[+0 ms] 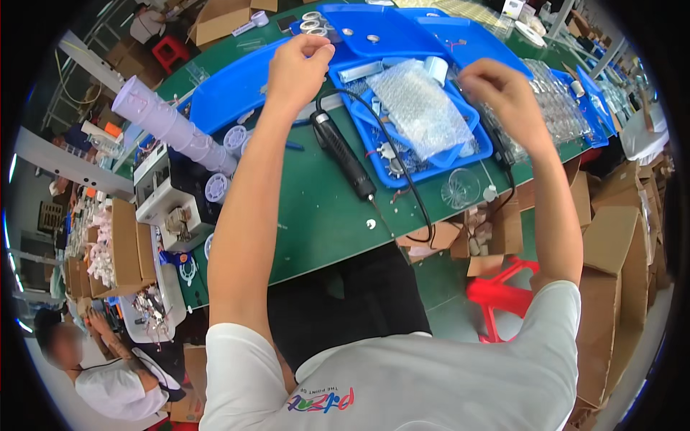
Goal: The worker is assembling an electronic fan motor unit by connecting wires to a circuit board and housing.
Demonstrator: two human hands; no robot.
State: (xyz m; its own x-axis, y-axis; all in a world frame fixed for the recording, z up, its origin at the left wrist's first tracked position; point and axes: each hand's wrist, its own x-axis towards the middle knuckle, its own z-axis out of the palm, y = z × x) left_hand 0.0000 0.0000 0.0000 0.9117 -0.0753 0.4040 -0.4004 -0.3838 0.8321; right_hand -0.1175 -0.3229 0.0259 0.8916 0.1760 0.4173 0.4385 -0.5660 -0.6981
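My left hand (298, 75) is raised over the far side of the table, thumb and fingers pinched together; what they hold, if anything, is too small to make out. Just beyond its fingertips sit several silver rings (313, 25). My right hand (505, 97), slightly blurred, hovers by the right side of a blue tray (410, 176), its fingers curled together around something I cannot make out. A sheet of bubble wrap (420, 108) and a white cup-shaped part (435, 70) lie in that tray. Between my arms a black electric screwdriver (341, 154) rests on the table, its bit pointing toward me.
More blue trays (381, 32) spread across the green table (316, 237). To the left, a stack of lilac plastic cups (172, 126) leans beside a white machine (169, 197). A clear round dish (460, 188) lies near the front edge. A red stool (503, 294) and cardboard boxes (611, 309) stand right.
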